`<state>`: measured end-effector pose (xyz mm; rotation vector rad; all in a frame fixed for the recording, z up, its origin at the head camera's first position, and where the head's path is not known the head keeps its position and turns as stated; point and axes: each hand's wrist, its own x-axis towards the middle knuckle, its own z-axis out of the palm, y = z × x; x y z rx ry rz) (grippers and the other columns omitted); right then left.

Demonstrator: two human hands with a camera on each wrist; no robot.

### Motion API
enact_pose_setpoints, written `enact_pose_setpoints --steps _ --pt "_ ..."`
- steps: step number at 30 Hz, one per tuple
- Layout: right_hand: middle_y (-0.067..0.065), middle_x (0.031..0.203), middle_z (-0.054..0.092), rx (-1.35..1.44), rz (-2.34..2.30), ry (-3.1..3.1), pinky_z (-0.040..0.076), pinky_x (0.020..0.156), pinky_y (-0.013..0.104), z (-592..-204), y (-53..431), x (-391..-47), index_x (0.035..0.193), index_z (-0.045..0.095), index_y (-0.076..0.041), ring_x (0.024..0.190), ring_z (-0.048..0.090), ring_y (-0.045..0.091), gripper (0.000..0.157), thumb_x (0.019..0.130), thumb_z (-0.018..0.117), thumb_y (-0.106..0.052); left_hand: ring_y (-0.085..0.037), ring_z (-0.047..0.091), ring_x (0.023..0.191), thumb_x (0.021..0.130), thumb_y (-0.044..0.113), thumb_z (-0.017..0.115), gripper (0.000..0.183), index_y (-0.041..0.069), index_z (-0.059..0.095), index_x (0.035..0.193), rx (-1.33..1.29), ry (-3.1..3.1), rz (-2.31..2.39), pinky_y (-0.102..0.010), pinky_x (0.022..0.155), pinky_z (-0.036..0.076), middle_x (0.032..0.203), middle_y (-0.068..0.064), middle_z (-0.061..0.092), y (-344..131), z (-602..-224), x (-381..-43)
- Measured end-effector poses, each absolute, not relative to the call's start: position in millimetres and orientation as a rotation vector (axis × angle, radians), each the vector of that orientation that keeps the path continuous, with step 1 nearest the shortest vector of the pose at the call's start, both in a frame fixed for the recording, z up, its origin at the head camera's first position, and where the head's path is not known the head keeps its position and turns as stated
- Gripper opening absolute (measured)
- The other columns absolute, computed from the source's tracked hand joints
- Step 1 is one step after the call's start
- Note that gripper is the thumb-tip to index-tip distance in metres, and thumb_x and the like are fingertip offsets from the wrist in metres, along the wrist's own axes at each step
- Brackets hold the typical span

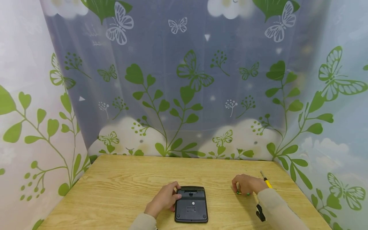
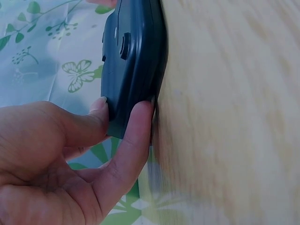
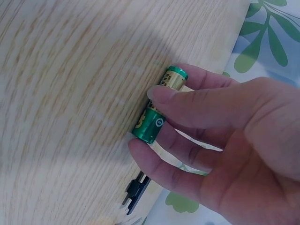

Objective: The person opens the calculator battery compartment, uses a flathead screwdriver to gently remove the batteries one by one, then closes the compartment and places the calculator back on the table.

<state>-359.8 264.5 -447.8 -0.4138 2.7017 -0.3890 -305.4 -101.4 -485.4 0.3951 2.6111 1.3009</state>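
Note:
A black desk calculator (image 1: 191,199) lies face down on the wooden table, its battery compartment (image 1: 190,191) uncovered near the far edge. My left hand (image 1: 166,197) pinches its far left side, thumb on the back and fingers along the edge. In the left wrist view that side of the calculator (image 2: 136,51) shows edge-on between the thumb and a finger (image 2: 129,145). Off to the right, my right hand (image 1: 245,184) holds a green and gold battery (image 3: 160,105) close over the table, thumb across its middle and fingertips around its ends.
A yellow and black screwdriver (image 1: 266,180) lies past my right hand, partly behind the wrist. A small dark piece with a metallic part (image 3: 135,188) shows below the fingers in the right wrist view. Patterned curtains (image 1: 184,95) hang behind and beside the table (image 1: 129,172).

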Motion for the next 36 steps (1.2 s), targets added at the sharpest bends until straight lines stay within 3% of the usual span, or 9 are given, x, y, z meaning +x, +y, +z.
enact_pose_setpoints --steps 23,30,36 --pt "0.004 0.082 0.061 -0.404 -0.407 2.685 0.036 0.052 0.027 -447 266 -358 0.088 0.066 -0.018 0.059 0.043 0.016 0.036 0.081 0.068 0.018 -0.019 0.066 0.065 0.101 0.003 0.064 0.02 0.003 0.061 0.12 0.413 2.652 1.3 -0.033 0.047 0.061 0.089 -0.012 0.063 -98 -486 -303" --pt "0.004 0.087 0.063 -0.502 -0.421 2.735 0.042 0.061 0.031 -439 268 -361 0.092 0.067 -0.013 0.069 0.05 0.017 0.023 0.083 0.069 0.008 -0.02 0.066 0.066 0.101 0.003 0.064 0.021 0.004 0.061 0.121 0.397 2.664 1.283 -0.032 0.046 0.061 0.09 -0.012 0.063 -98 -484 -303" --pt "0.004 0.086 0.061 -0.625 -0.406 2.844 0.043 0.063 0.032 -439 279 -366 0.094 0.064 -0.008 0.071 0.049 0.017 0.017 0.087 0.064 0.008 -0.02 0.066 0.068 0.1 0.003 0.064 0.021 0.004 0.061 0.121 0.388 2.662 1.286 -0.032 0.047 0.061 0.091 -0.012 0.063 -97 -484 -303"
